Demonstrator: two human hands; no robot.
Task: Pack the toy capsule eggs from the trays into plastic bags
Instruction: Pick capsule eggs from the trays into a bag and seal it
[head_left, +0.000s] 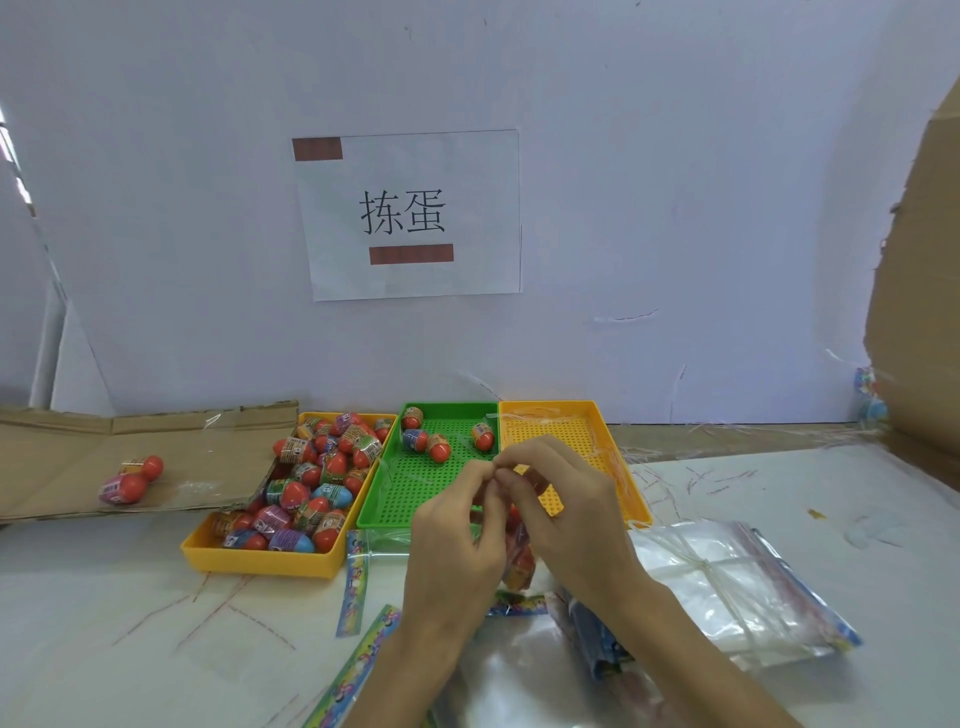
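Head view: on the white counter (130, 597), a perforated green tray (415, 499) sits between a left yellow tray (260, 560) heaped with capsule eggs (311, 467) and a right yellow tray (571, 426) carrying thin plastic strands. Four glossy eggs lie in the green one, long axes roughly far-to-near, red ends nearer. In front, the left hand (457, 525) and right hand (563, 504) hide much of a clear plastic bag (519, 558) of red eggs, upright between them. Each grip is narrow, pinching its top. Stacked clear bags (727, 587) lie right, flat cardboard (62, 457) left.
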